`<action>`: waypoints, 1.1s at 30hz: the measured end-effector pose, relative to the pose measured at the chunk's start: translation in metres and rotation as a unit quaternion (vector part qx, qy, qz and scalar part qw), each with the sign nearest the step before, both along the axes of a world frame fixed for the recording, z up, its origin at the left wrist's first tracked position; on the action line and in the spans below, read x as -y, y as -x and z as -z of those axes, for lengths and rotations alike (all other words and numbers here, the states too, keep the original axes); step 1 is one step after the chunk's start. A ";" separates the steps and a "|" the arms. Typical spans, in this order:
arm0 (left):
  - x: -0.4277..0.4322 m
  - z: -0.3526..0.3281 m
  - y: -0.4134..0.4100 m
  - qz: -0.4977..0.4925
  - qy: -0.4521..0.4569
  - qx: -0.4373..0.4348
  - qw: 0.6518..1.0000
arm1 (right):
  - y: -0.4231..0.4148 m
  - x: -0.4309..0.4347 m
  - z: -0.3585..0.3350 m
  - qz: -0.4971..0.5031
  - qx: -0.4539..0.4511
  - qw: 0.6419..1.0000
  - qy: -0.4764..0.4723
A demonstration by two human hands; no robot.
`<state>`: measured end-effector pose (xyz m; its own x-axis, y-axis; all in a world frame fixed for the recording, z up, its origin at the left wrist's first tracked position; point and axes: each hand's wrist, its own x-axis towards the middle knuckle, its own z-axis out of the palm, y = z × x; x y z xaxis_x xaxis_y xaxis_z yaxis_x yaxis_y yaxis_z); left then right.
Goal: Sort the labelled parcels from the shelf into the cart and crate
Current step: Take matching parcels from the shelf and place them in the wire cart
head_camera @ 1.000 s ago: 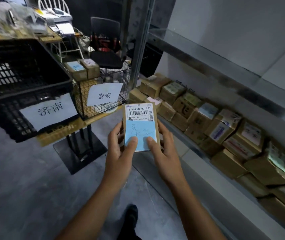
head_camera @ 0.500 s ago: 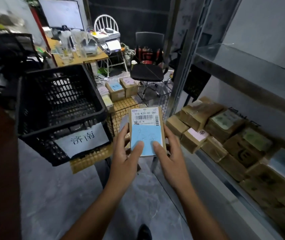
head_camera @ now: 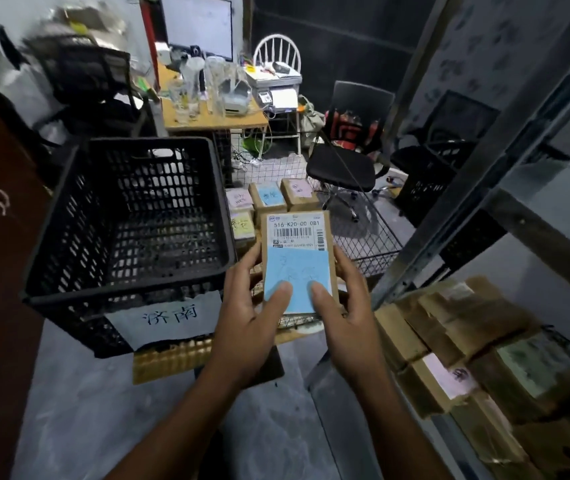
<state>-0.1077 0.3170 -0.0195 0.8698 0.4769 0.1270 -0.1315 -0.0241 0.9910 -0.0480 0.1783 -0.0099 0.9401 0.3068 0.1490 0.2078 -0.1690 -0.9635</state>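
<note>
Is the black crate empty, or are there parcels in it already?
Empty: the black crate shows only its bare perforated floor and walls; no parcel lies inside.

Crate (head_camera: 65,233): black perforated plastic with a faint sheen along the rim. A matt white paper sign (head_camera: 169,318) is on its front wall. Parcel (head_camera: 296,258), just right of the crate: matt brown cardboard, faced with a white printed paper label and a smooth blue paper note. Cart (head_camera: 370,237), right of the crate: thin dark metal wire mesh. Shelf post (head_camera: 449,202), further right of the crate: dull grey metal. Shelf parcels (head_camera: 449,327), right of the crate: brown cardboard with paper labels. Floor (head_camera: 79,410), below the crate: smooth grey, slightly shiny. Desk (head_camera: 214,121), behind the crate: wood-look top, matt.
</note>
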 end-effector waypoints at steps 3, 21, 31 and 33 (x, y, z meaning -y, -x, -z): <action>-0.028 0.005 -0.033 0.013 -0.010 -0.009 1.000 | -0.037 -0.023 0.004 0.001 -0.001 1.000 0.006; -0.180 0.037 -0.211 0.041 -0.312 -0.208 0.926 | -0.260 -0.095 0.045 0.007 -0.086 0.979 0.184; -0.168 0.053 -0.245 0.016 -0.417 -0.324 0.849 | -0.354 -0.139 0.133 -0.082 -0.280 0.942 0.168; -0.167 0.053 -0.245 0.010 -0.440 -0.334 0.833 | -0.364 -0.145 0.156 -0.104 -0.299 0.935 0.163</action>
<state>0.1372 0.4842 -0.0725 0.8933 0.4390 -0.0966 0.4335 -0.7847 0.4430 0.3160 0.3230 -0.1655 0.7404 0.4305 -0.5163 -0.2892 -0.4893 -0.8228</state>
